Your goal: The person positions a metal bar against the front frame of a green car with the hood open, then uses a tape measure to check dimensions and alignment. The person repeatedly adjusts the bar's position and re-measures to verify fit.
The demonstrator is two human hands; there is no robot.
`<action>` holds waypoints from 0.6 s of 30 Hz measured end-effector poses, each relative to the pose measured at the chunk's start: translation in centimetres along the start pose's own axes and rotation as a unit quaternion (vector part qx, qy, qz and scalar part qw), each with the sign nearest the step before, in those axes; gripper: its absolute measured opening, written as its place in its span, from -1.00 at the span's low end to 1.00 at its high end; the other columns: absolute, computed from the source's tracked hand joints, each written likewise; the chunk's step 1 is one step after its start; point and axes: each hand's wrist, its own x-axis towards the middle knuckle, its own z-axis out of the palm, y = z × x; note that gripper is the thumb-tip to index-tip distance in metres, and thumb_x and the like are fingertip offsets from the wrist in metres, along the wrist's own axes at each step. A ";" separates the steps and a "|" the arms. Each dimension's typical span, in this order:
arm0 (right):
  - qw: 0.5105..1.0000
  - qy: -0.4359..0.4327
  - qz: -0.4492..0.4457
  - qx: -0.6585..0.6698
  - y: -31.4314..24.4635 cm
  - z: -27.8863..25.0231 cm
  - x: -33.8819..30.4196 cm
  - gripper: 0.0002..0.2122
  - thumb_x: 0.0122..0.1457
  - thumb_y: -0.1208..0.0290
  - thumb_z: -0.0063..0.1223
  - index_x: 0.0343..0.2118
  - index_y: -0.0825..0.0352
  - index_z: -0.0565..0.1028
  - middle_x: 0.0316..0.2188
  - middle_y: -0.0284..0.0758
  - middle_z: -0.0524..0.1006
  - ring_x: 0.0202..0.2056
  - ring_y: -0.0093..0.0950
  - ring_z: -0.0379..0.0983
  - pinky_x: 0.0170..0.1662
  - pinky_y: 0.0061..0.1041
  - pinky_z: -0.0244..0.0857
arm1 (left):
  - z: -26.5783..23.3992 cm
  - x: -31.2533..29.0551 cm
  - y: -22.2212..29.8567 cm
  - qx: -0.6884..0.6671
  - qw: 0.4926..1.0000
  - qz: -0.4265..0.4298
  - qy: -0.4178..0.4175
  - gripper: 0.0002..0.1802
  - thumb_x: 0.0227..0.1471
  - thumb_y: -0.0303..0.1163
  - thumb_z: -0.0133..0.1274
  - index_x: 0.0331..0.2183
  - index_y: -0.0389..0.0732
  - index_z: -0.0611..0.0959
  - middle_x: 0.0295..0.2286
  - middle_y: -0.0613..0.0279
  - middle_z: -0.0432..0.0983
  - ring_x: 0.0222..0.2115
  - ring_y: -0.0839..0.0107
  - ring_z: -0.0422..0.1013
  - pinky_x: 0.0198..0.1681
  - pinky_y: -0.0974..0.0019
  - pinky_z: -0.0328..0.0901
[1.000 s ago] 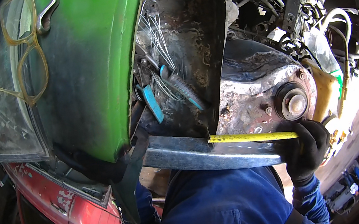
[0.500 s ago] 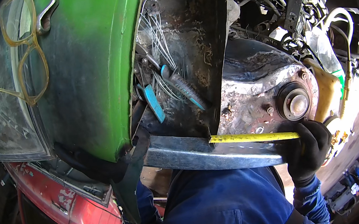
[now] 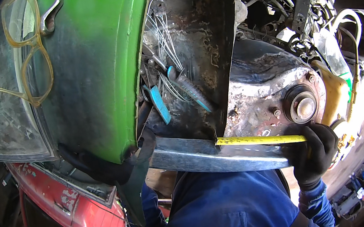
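Observation:
My right hand [image 3: 315, 154], in a black glove, is closed at the right end of a bare metal rail [image 3: 188, 153]. From its fingers a yellow tape measure [image 3: 261, 139] runs left along the rail's upper edge, its hooked end near the middle of the rail. The tape's case is hidden in the hand. My left hand [image 3: 100, 169], also gloved in black, lies at the lower end of the green body panel [image 3: 113, 77], fingers stretched leftward and thumb toward the rail. A dark green flap of metal [image 3: 133, 194] partly covers that forearm.
Pliers with turquoise handles [image 3: 157, 104] and loose wires [image 3: 166, 44] lie in the dark recess beyond the rail. Yellowish safety glasses [image 3: 29, 52] rest on the windscreen at left. Hoses and wiring [image 3: 308, 5] fill the engine bay. A red vehicle [image 3: 83, 226] stands lower left.
The whole view has shifted slightly. Both hands and the tape measure keep their places against the rail and the green panel.

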 end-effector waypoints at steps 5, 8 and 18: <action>1.000 0.002 -0.003 0.000 0.0 0.0 0.1 -0.77 0.43 0.30 0.26 0.02 0.29 0.70 0.01 -0.21 0.62 0.07 -0.13 0.52 0.19 -0.06 0.39 | -0.4 0.2 0.8 -0.002 1.000 -0.029 -0.011 0.59 -0.14 0.36 0.63 0.64 0.18 0.01 0.46 -0.56 0.05 0.42 -0.55 0.22 0.30 -0.55 0.35; 1.000 0.001 -0.002 0.004 -0.1 0.0 0.1 -0.77 0.42 0.30 0.27 0.03 0.29 0.70 0.00 -0.21 0.62 0.06 -0.14 0.52 0.19 -0.06 0.39 | -0.4 0.5 0.5 0.011 1.000 -0.017 -0.010 0.56 -0.08 0.42 0.56 0.64 0.12 0.01 0.45 -0.58 0.08 0.41 -0.56 0.22 0.30 -0.56 0.35; 1.000 -0.002 -0.006 -0.003 -0.1 0.0 0.2 -0.75 0.46 0.27 0.25 0.04 0.31 0.68 0.00 -0.19 0.64 0.07 -0.12 0.52 0.19 -0.05 0.39 | 0.7 1.5 1.9 0.087 0.995 -0.015 0.053 0.23 0.30 0.69 -0.26 0.59 -0.04 0.14 0.37 -0.59 0.27 0.31 -0.56 0.38 0.18 -0.49 0.50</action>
